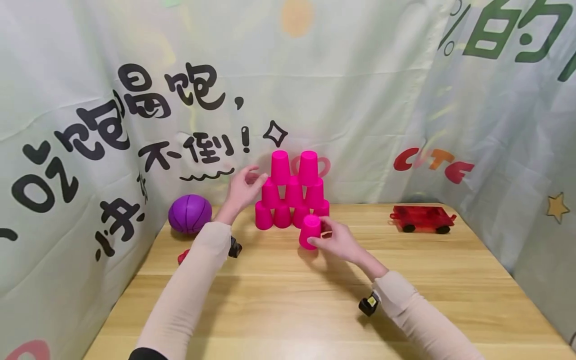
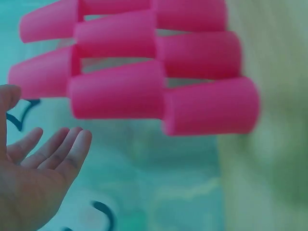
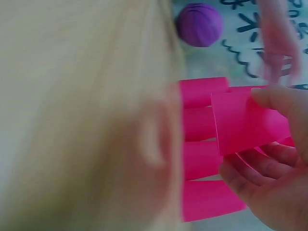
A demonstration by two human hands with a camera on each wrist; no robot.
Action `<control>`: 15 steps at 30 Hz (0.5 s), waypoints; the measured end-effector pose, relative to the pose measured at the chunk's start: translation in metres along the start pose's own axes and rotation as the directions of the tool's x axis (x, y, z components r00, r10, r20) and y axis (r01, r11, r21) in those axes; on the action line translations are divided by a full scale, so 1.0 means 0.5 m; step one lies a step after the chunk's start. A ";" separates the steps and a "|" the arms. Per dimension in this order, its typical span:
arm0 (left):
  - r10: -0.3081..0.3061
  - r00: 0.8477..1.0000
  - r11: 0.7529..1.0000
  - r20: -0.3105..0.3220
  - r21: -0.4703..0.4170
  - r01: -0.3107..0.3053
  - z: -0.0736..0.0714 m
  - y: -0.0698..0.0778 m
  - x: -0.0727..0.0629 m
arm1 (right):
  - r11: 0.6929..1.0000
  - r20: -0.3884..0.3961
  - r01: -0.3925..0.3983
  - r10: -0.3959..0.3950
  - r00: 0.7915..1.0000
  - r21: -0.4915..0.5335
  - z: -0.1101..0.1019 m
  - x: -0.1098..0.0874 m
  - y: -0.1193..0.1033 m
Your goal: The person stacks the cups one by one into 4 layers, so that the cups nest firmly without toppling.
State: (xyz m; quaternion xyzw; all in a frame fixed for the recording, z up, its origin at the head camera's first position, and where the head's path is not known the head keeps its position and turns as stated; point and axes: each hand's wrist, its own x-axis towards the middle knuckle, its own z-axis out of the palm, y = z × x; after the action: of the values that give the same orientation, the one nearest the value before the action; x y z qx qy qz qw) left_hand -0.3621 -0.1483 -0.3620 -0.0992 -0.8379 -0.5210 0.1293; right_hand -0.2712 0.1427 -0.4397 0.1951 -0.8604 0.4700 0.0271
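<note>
A pyramid of upside-down pink cups (image 1: 294, 192) stands at the back of the wooden table: several in the bottom row, three in the middle, two on top. In front of its lower right side, my right hand (image 1: 339, 243) holds another upside-down pink cup (image 1: 310, 234), thumb on one side and fingers on the other. That cup (image 3: 245, 122) overlaps the bottom row in the right wrist view. My left hand (image 1: 245, 189) is raised beside the pyramid's left side, fingers extended and nothing held. The left wrist view shows its fingers (image 2: 72, 154) below the cups.
A purple ball (image 1: 190, 214) sits at the back left, with a small red object (image 1: 182, 256) partly behind the left sleeve. At the back right is a red toy cart (image 1: 423, 219) with black wheels. Printed cloth (image 1: 369, 110) hangs behind and around the table (image 1: 288, 310).
</note>
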 end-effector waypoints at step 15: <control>-0.142 0.989 0.984 -0.033 0.104 0.145 0.037 -0.144 -0.071 | 0.993 -0.103 0.117 -0.117 0.988 -0.002 -0.141 0.080 -0.196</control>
State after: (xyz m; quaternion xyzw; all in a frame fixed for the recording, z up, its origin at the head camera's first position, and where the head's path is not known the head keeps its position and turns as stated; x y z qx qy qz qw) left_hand -0.3522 -0.1641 -0.4422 -0.0249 -0.8677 -0.4847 0.1073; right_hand -0.2823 0.1410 -0.3132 0.2208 -0.8439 0.4790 0.0986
